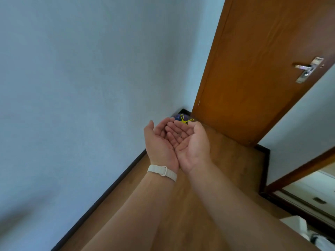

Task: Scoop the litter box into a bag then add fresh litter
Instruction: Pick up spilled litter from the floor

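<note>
- Holding both hands out in front of me, I judge that the scooping is not yet begun: no scoop and no bag is in my grip.
- My left hand and my right hand lie palm up with their inner edges touching. The fingers are loosely bent, so together they make one shallow cup, and this cup holds nothing.
- Both forearms reach forward and come close together at the wrists. A white wristband sits on the left wrist.
- The litter box is not in view, so I cannot tell where it is from my hands. It is the same for the bag and the fresh litter.
- Just beyond my fingertips, low in the corner between the wall and the door, is a small blue thing with yellow loops. What it is I cannot tell.
- Far to the right of my hands and nearer to me, a white object shows at the edge, too cut off to name.
- The next move, I think, calls for parting the hands, turning to find the box, and taking the scoop and the bag.
</note>
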